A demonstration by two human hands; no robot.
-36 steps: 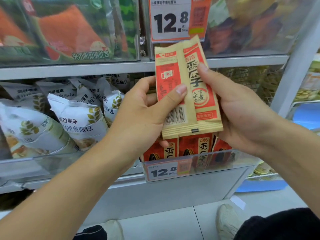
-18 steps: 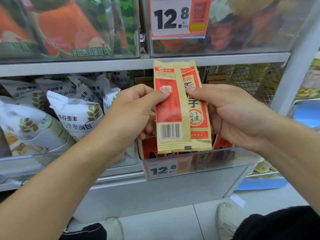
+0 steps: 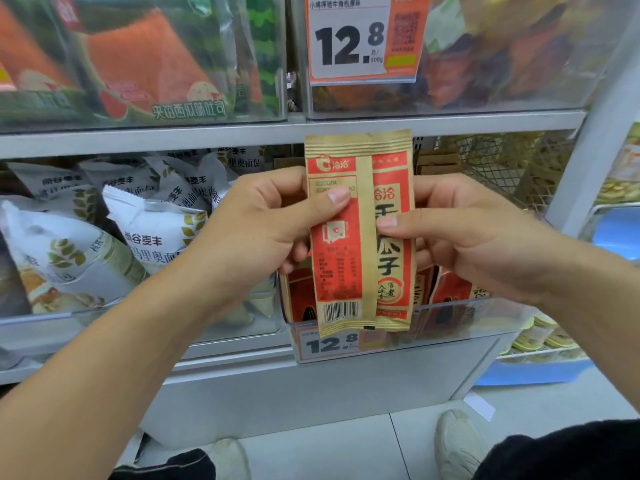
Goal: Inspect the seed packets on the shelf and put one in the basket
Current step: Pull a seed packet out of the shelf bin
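Note:
Two tan and red seed packets stand upright in front of the shelf, one overlapping the other. My left hand [image 3: 270,220] pinches the left packet [image 3: 341,244], whose back with a barcode faces me. My right hand [image 3: 460,233] pinches the right packet [image 3: 393,258], which shows large black characters. More red seed packets [image 3: 450,289] stand in the clear bin [image 3: 460,320] below and behind them. No basket is in view.
White bread bags [image 3: 149,233] fill the bin to the left. Price tags reading 12.8 hang above [image 3: 360,39] and on the bin front [image 3: 332,344]. A white upright post [image 3: 588,147] stands at right, with a blue tray [image 3: 533,372] beyond it. My shoes [image 3: 457,445] rest on the tiled floor.
Both hands have lowered the two packets from the upper price tag to the bin's level. The packets have straightened upright and my thumbs have slid higher on them.

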